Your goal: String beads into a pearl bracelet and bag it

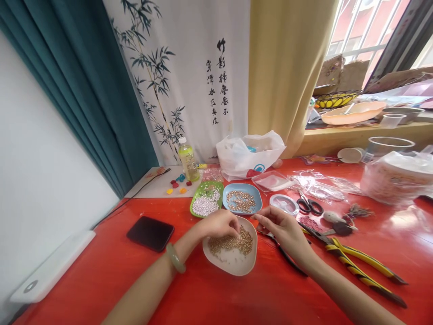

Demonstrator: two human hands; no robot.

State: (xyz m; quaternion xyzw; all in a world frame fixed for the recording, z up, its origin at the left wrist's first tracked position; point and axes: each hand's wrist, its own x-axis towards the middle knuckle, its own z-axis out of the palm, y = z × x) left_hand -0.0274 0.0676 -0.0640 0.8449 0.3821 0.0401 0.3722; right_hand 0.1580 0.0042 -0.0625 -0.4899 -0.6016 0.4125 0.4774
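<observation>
Two closed pinches, contents unclear: my left grip (219, 223) over the far edge of the cream dish (233, 267), my right grip (283, 226) beside its right corner. Gold beads (245, 243) lie inside; light fingertips should avoid scattering.

A homelike craft corner, judging by the curtains (71, 67), bead dishes (237, 267) and pliers (338, 253)

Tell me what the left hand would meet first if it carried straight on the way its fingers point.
Probably the small, round gold beads in the off-white, rounded dish: the left hand points its bent fingers down at them. Whether it already touches them is unclear from this view.
</observation>
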